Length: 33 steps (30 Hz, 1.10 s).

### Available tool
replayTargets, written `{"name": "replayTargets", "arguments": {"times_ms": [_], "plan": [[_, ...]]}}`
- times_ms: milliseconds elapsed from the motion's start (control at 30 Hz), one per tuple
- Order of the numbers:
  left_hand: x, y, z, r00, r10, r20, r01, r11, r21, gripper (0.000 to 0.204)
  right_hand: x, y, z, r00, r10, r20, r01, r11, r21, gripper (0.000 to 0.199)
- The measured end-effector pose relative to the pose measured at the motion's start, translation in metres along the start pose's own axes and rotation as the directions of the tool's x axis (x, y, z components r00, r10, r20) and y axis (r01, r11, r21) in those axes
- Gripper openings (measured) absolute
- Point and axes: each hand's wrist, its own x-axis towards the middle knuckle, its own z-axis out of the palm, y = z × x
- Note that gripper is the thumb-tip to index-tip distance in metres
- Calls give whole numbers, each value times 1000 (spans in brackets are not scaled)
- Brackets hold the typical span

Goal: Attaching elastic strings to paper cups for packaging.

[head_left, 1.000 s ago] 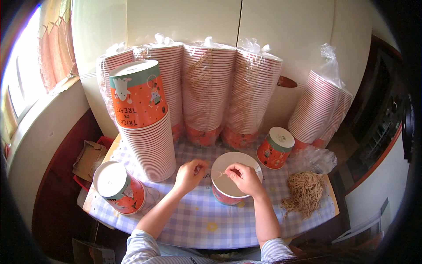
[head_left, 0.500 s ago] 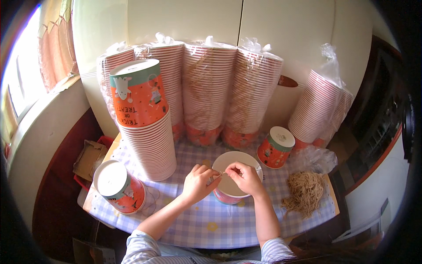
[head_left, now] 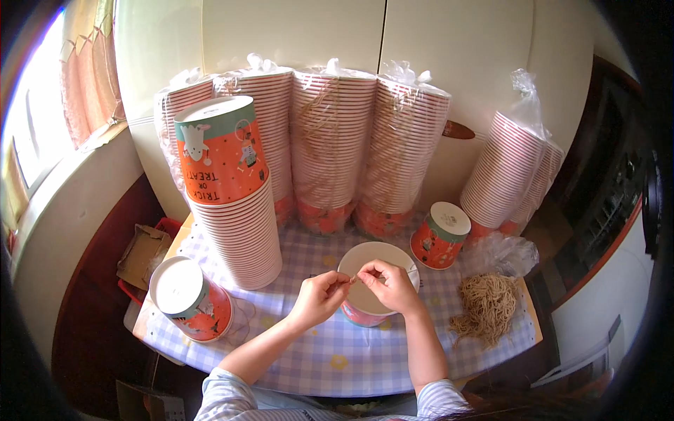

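An upright paper bucket [head_left: 363, 317], orange and green outside and white inside, stands open in front of me. Over its mouth my left hand [head_left: 317, 297] and my right hand [head_left: 390, 288] come together, fingertips pinched. A short bit of tan cord [head_left: 353, 279] shows between them; its ends are hidden by the fingers. Both hands are closed on this cord. To the right of the bucket lies a loose heap of similar tan cords [head_left: 489, 305].
An upside-down bucket [head_left: 441, 238] stands behind the cords, another [head_left: 188, 296] at the left edge. A tall inverted stack [head_left: 239, 238] rises behind my left hand. Several bagged stacks [head_left: 333, 140] line the back. Crumpled clear plastic [head_left: 500, 254] lies at right on the checked tablecloth [head_left: 295, 361].
The fingers of my left hand have curled in tighter around the cord, and its knuckles have tipped down a little. My right hand has shifted only slightly. The buckets and the cord heap stay put.
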Motion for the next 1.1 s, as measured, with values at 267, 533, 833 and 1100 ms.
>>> {"name": "replayTargets", "arguments": {"times_ms": [267,533,833,1100], "plan": [[2,5,-4,1000,18,-9,-18,998,66,11,-1,-6,0,1000,-9,-2,9,1000,-7,8],[1,13,-4,997,68,-38,-59,976,209,13,-1,-2,2,999,-10,33,12,998,-54,9],[4,13,-8,973,218,-74,-187,935,301,11,-1,-1,7,998,-55,21,56,997,-50,6],[5,18,-13,976,197,-91,-166,948,273,11,-1,-1,5,995,26,97,-17,996,-84,10]]}}
